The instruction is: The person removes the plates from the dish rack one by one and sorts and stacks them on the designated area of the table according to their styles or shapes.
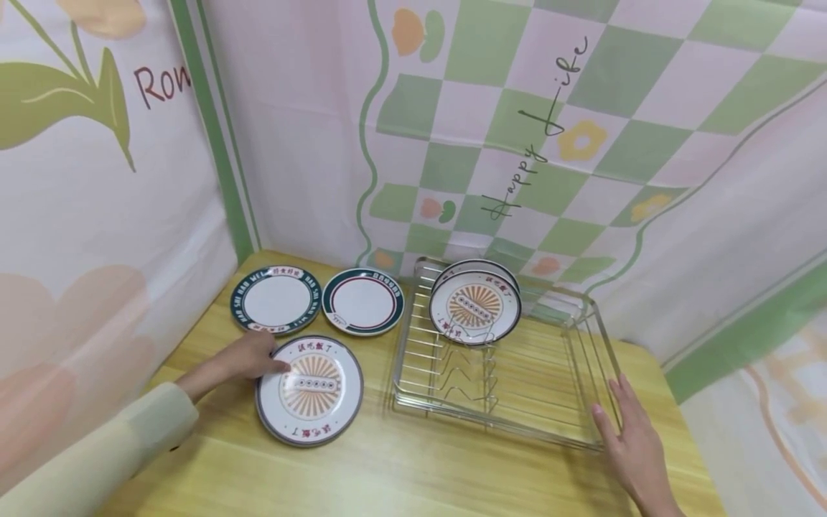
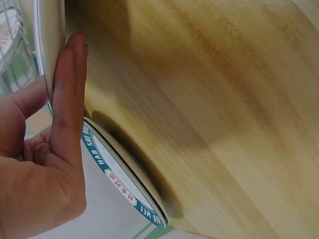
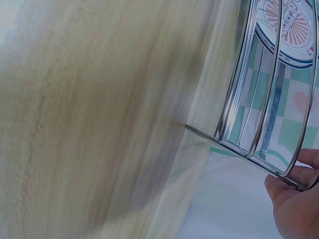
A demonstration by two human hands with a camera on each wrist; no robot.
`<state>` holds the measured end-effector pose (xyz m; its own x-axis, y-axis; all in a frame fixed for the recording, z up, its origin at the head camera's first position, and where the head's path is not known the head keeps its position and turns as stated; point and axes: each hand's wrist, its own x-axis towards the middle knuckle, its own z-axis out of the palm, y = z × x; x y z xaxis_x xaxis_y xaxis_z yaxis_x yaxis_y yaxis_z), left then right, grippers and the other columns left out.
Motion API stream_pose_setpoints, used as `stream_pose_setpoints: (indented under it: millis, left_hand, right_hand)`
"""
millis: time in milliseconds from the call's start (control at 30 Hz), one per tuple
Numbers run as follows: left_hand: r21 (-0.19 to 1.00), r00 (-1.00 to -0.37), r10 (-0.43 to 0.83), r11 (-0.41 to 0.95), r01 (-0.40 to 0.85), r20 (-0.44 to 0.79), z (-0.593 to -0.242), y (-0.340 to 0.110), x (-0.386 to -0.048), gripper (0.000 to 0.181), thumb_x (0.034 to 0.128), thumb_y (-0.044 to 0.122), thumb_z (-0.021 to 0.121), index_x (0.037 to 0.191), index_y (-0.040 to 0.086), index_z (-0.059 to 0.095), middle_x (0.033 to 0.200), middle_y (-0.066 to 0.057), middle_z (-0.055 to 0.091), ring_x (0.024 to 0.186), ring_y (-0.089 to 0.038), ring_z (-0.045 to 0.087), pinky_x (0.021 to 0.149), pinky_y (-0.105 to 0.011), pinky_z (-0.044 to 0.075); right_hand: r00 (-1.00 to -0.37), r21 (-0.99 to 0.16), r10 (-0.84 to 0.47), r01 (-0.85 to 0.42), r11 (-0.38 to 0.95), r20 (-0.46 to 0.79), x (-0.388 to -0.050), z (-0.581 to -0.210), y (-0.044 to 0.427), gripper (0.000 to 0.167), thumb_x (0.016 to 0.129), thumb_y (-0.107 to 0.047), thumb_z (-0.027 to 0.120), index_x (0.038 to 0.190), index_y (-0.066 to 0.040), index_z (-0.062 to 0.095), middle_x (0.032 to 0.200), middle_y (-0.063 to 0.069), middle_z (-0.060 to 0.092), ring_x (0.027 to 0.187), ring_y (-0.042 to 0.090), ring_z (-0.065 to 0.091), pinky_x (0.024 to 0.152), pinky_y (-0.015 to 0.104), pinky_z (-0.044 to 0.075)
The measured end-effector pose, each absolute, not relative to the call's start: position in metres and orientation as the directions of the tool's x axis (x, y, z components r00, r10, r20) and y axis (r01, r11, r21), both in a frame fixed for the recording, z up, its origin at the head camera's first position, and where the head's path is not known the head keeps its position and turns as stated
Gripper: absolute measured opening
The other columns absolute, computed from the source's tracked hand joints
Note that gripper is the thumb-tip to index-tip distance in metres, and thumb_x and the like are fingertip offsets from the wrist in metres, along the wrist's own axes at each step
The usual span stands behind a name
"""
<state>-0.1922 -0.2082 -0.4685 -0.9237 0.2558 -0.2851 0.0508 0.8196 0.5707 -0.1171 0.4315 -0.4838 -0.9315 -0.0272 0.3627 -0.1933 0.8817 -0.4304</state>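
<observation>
**Left hand pinches a plate; right hand on the rack**

Left hand [image 1: 248, 355]: grip closed on the rim of a sunburst plate [image 1: 313, 391], lower left of centre in the frame. Thumb lies over the face, fingers run beneath. Presumably held this way so the rim can be borne one-handed, printed side up. Left-wrist view suggests a gap under the gripped side; cannot tell whether the far edge touches the worktop [image 1: 413, 474].

Right hand [image 1: 636, 445]: grip closed about the end rail of the wire rack [image 1: 452, 411], lower right, probably to steady it.

In the rack's upper left, two standing plates [image 1: 474, 307] lean back, one behind the other, apparently kept upright by the bent wires [image 1: 460, 372].

Two green-rimmed plates [image 1: 276, 300] [image 1: 363, 301] lie face up, side by side, above the held plate, likely leaving the rack within easy reach.
</observation>
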Motion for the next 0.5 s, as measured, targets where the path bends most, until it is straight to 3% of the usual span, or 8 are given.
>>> stream_pose_setpoints:
  millis: [500]
  left_hand:
    - [0.475, -0.905, 0.174, 0.879, -0.034, -0.388, -0.4711, -0.2050, -0.1875, 0.032, 0.0916, 0.024, 0.082, 0.092, 0.003, 0.058, 0.078, -0.010, 0.060, 0.059, -0.020, 0.061, 0.052, -0.027, 0.052]
  right_hand:
    - [-0.929, -0.432, -0.030, -0.199, 0.880, 0.368, -0.1171, -0.4844, 0.4314, 0.062, 0.111, -0.022, 0.051, 0.164, -0.001, 0.029, 0.175, 0.019, 0.016, 0.147, 0.064, 0.027, 0.117, 0.078, 0.018]
